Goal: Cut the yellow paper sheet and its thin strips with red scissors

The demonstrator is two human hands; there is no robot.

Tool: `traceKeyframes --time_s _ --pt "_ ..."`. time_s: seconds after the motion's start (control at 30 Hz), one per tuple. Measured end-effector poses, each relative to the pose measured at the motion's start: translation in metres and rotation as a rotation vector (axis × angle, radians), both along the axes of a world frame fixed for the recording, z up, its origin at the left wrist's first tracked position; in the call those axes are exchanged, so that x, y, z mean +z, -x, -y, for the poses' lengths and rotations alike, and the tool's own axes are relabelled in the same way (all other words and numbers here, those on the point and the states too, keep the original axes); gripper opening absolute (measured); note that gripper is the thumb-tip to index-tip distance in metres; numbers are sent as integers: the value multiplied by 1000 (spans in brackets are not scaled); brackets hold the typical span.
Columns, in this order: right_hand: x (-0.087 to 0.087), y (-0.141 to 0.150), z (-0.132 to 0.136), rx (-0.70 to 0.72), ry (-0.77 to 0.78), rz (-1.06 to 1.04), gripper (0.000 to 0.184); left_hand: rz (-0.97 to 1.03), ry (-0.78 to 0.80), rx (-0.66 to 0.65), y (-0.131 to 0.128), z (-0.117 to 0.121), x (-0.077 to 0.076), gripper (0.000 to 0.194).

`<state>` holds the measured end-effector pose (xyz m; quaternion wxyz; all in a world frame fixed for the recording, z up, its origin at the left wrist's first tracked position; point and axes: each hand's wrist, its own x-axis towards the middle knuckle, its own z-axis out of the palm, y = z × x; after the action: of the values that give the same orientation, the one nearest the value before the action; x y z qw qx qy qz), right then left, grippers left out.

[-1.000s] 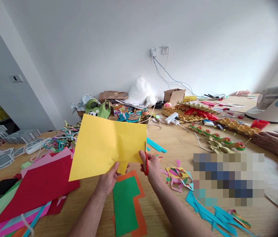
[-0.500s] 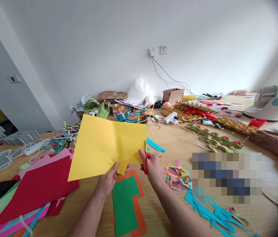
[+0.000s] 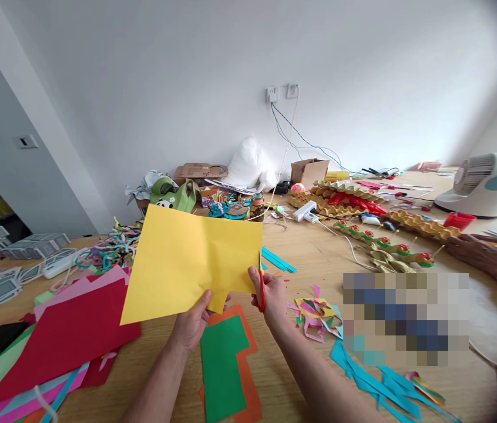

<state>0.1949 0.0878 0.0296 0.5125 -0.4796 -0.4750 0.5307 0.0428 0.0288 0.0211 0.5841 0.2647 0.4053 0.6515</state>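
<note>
A large yellow paper sheet (image 3: 187, 261) is held up above the wooden table (image 3: 301, 258). My left hand (image 3: 193, 323) pinches its lower edge near the middle. My right hand (image 3: 270, 296) grips red-handled scissors (image 3: 261, 288) at the sheet's lower right edge, blades pointing up into the paper. A small flap of yellow hangs down between my two hands. Below them a green piece (image 3: 222, 364) lies on orange paper (image 3: 248, 382).
Red, pink and green sheets (image 3: 63, 335) are piled at the left. Paper scraps (image 3: 319, 314) and blue strips (image 3: 376, 385) lie to the right. Another person's hand (image 3: 480, 255) rests at the far right by egg-carton crafts (image 3: 385, 247). A white fan (image 3: 486, 185) stands behind.
</note>
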Motion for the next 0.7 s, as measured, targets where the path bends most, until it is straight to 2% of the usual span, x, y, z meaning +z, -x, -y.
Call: traceKeyframes --time_s 0.37,0.7 --pt "3 -2 -1 51 -32 -10 51 -16 -11 -31 3 0 -4 49" --pt "-2 -2 -5 46 -12 2 50 -36 -16 -26 4 0 -2 48"
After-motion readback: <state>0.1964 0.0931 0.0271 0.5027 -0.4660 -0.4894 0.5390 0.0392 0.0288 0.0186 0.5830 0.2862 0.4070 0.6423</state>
